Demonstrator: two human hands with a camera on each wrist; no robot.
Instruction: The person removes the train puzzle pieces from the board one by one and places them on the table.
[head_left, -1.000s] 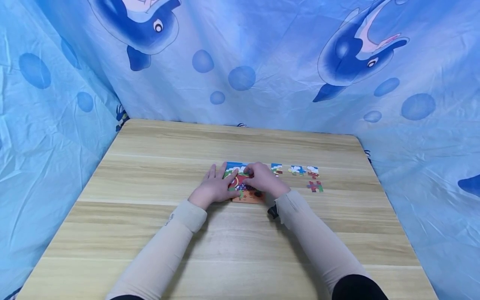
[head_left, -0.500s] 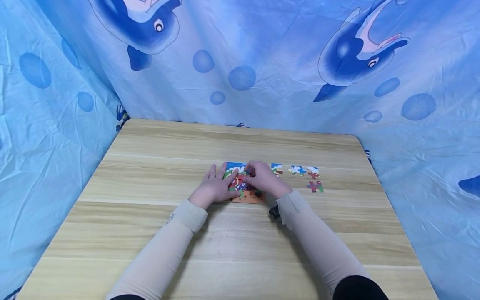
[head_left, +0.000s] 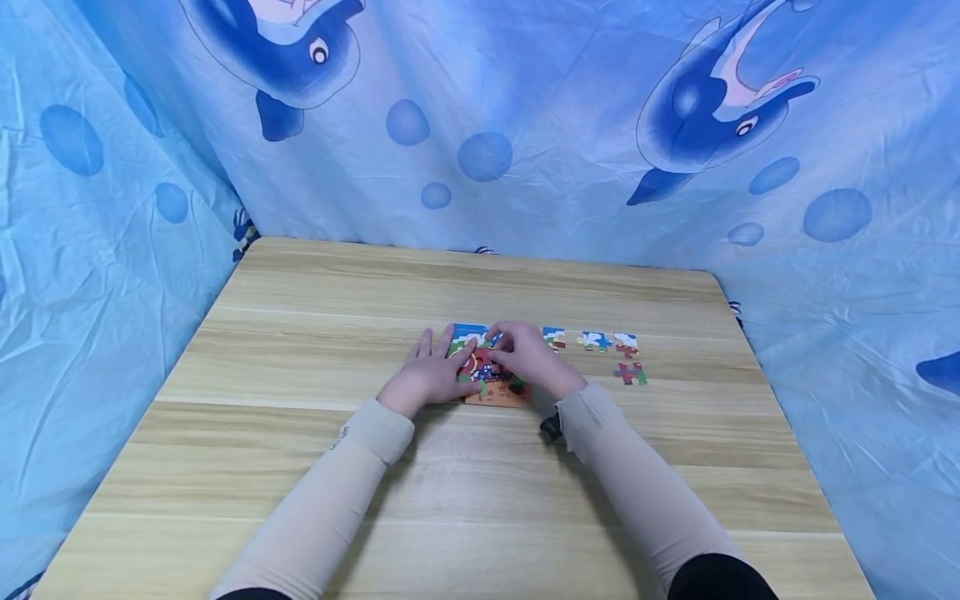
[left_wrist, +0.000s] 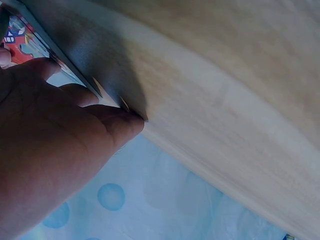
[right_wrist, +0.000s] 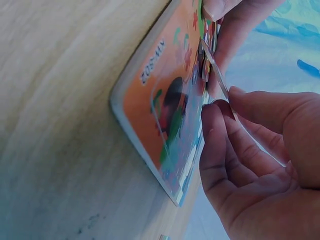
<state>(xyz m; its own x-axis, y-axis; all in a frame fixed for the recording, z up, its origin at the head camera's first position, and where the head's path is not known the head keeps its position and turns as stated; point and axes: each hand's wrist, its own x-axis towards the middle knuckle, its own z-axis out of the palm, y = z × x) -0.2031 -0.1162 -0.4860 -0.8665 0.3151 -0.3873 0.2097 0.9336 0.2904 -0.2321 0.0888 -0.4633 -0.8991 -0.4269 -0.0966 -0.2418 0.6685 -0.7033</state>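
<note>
A jigsaw puzzle board (head_left: 495, 395) with an orange lower border lies flat near the middle of the table. My left hand (head_left: 427, 379) rests with spread fingers over the board's left side, touching it. In the left wrist view, the fingers (left_wrist: 80, 94) lie along the board's edge. My right hand (head_left: 528, 357) is above the board's right part. Thumb and fingers of the right hand (right_wrist: 265, 145) pinch a thin puzzle piece (right_wrist: 216, 69), tilted up from the board, in the right wrist view. Its printed face is not visible there, and the hands cover much of the picture.
To the right of the board lie loose puzzle pieces: one near the right hand (head_left: 554, 337), a blue and white piece (head_left: 595, 341), a piece (head_left: 626, 343) with red, and a red and green piece (head_left: 631, 373). A blue dolphin-print curtain (head_left: 525, 208) stands behind the wooden table (head_left: 360, 287).
My right hand has shifted very slightly up and to the right, the puzzle piece still in its pinch. The left hand and the loose pieces stay where they were.
</note>
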